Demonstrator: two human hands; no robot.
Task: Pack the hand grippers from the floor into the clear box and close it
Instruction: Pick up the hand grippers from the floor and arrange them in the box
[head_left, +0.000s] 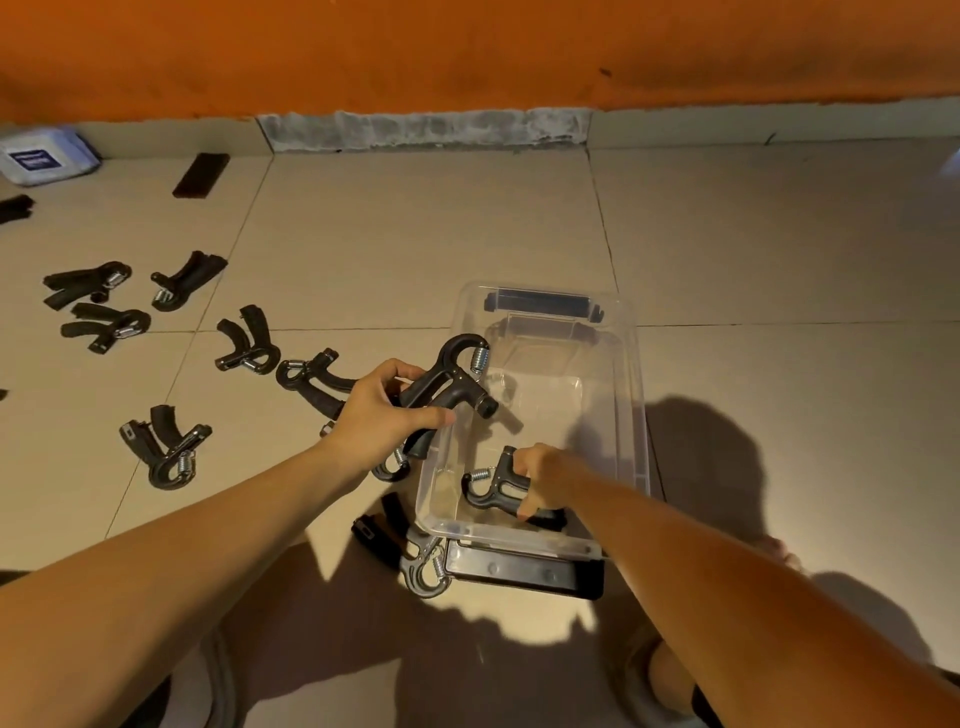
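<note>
I've got my left hand (384, 415) clenched round one hand gripper (452, 387), spring end jutting beyond my knuckles over the clear box (634, 395) rim, ready to drop in, while my right hand (543, 470) grasps a second gripper (493, 486) low inside, seemingly seating it flat for room.

The clear box (631, 395) stands open at the top, and the far half of its bottom can be reached from above. Its near half is taken up by the right hand (545, 478), which grips a hand gripper (493, 488) lying on the bottom. Over the left rim the left hand (379, 415) holds a raised gripper (457, 384), blocking entry from that side. A loose gripper (389, 467) lies just beside the left wall and a corner gripper (421, 566) at the near left corner. Scattered grippers (249, 343) lie further left, with lanes of tile between them. Right of the box the floor tiles (779, 260) give open passage
</note>
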